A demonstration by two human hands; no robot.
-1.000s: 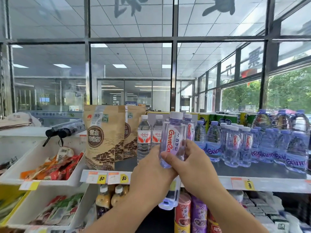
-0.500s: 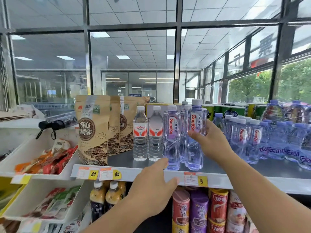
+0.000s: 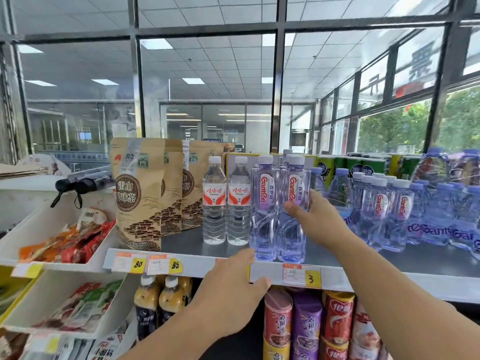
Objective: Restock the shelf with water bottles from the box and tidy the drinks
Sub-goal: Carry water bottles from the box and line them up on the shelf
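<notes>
We see clear, glossy plastic in the tinted water bottle [image 3: 293, 211] with its smooth white cap, and the same in its neighbour [image 3: 265, 211]. The two colourless bottles [image 3: 226, 203] beside them are thin ribbed plastic with shiny printed labels. The shelf [image 3: 389, 261] looks like smooth grey painted metal, with a pale front strip carrying paper price tags [image 3: 301, 275]. The tea pouches [image 3: 139, 193] look like matt brown kraft paper. The trays [image 3: 52, 294] at left are matt white plastic, and the snack packets [image 3: 67, 242] in them are glossy foil-like film.
</notes>
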